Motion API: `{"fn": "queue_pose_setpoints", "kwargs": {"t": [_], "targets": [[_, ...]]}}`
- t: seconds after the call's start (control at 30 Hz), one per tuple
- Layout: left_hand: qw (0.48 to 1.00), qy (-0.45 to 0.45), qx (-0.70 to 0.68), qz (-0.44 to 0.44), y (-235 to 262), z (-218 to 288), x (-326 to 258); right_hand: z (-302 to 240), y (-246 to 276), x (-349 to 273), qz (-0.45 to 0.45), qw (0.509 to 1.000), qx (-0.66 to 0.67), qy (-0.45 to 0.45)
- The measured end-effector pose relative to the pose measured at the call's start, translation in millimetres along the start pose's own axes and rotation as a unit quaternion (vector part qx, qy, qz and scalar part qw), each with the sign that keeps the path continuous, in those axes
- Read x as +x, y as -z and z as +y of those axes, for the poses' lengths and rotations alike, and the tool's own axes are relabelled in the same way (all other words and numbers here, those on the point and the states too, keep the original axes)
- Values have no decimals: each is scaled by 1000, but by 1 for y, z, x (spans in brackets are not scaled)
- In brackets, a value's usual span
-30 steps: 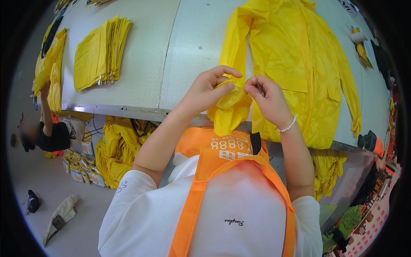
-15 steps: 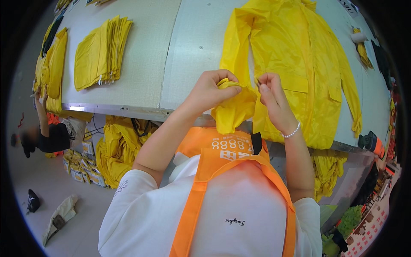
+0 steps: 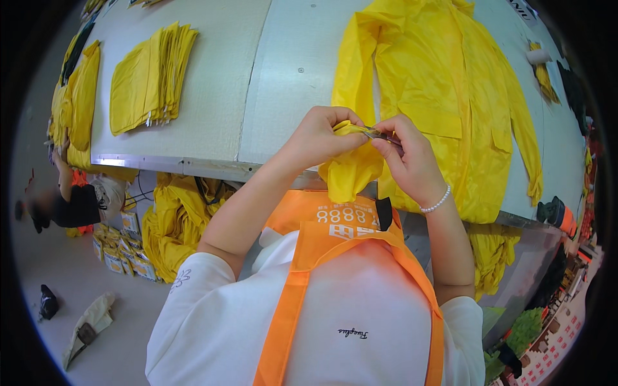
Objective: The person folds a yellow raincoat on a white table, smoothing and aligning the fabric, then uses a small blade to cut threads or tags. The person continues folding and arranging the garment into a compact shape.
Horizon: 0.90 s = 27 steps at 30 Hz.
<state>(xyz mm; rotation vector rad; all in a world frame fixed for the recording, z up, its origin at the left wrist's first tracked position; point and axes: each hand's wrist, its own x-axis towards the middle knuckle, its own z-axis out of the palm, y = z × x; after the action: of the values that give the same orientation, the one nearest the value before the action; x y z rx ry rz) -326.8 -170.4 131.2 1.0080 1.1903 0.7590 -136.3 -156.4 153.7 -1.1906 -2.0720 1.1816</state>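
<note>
A yellow raincoat (image 3: 421, 96) lies spread on the table, its left-side sleeve (image 3: 351, 170) drawn down over the near edge. My left hand (image 3: 325, 134) pinches the end of this sleeve between thumb and fingers. Close against it, my right hand (image 3: 409, 157) is closed on small metal thread snips (image 3: 381, 134), whose tip meets the pinched fabric. Fingers cover most of the snips, so whether the blades are apart cannot be made out.
A stack of folded yellow garments (image 3: 151, 80) sits on the table (image 3: 219, 96) to the left. Loose yellow garments (image 3: 174, 225) and packaged pieces (image 3: 125, 251) lie beneath. At far left a person (image 3: 77, 202) stands by more yellow garments. A white roll (image 3: 539, 57) is at far right.
My right hand has moved in toward the left, bringing the snips into view against the sleeve end. The left hand keeps its pinch with little movement.
</note>
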Motion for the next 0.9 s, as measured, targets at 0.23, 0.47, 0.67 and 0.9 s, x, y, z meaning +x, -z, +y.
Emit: {"fn": "queue_pose_setpoints", "kwargs": {"t": [0.23, 0.47, 0.67, 0.9], "targets": [[1000, 1, -22, -15, 2, -2, 1, 5, -1, 2, -4, 998, 61, -9], [999, 2, -36, -22, 2, -3, 1, 6, -3, 1, 1, 998, 67, -3], [999, 7, -26, -22, 2, -1, 1, 7, -2, 1, 12, 999, 5, 30], [995, -44, -88, -1, 12, -6, 1, 29, 4, -3, 16, 987, 145, -74]]}}
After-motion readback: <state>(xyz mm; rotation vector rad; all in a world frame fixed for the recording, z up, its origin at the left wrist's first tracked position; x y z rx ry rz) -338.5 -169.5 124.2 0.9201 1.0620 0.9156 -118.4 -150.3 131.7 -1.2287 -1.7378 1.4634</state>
